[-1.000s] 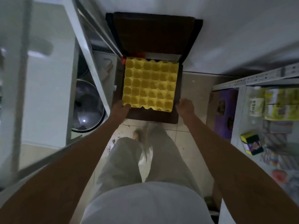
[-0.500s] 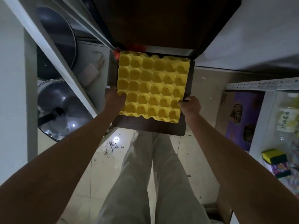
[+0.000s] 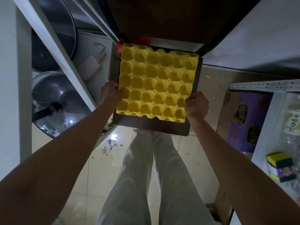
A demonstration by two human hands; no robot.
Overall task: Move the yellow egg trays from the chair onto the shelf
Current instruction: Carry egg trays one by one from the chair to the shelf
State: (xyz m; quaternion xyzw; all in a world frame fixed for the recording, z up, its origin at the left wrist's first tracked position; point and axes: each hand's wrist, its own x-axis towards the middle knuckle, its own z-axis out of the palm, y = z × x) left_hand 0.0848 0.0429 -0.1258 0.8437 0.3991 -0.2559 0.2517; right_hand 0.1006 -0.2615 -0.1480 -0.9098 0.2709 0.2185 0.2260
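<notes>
A yellow egg tray lies on the dark brown seat of a chair straight ahead of me. My left hand grips the tray's left edge near the front corner, fingers curled over the rim. On the opposite side, my right hand clamps the right edge near the front corner. The tray looks like a stack, but I cannot tell how many layers. A white metal shelf stands to the left of the chair.
Glass pot lids and a small pale brush fill the left shelf. A second white shelf on the right holds a bottle and a yellow-green box. A purple carton stands on the tiled floor.
I have stepped closer to the chair. Both hands went from beside the tray's front corners to gripping its left and right edges.
</notes>
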